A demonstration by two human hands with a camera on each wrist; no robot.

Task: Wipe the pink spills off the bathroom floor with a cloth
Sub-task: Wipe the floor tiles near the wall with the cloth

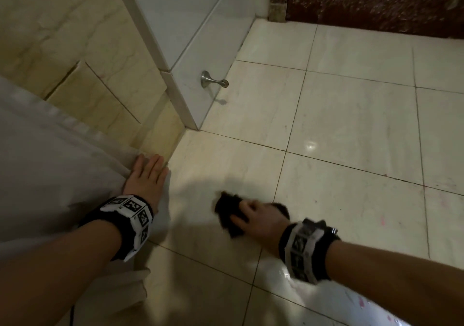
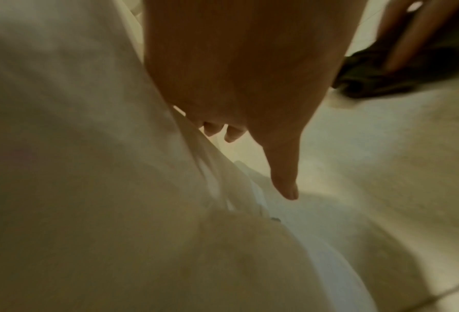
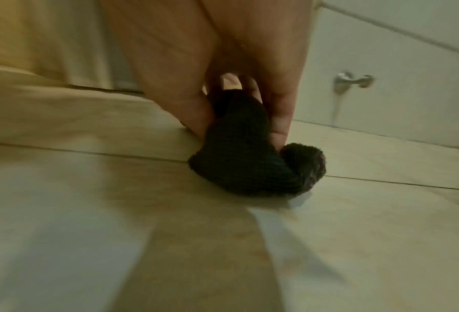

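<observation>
Head view: my right hand [image 1: 261,221] grips the dark cloth [image 1: 229,214] (knitted, bunched) against the floor tile [image 1: 351,129], pink spills [image 1: 361,303] near my right forearm. My left hand [image 1: 147,178] rests flat, fingers straight, on white fabric [image 1: 50,165].

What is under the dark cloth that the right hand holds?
The dark knitted cloth, held by the right hand, lies on the pale floor tile. Whether any pink spill is beneath it is hidden.

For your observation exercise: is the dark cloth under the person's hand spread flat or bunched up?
Bunched up. The cloth sits in a rounded lump with one end rolled over, gripped by the right hand against the floor.
</observation>
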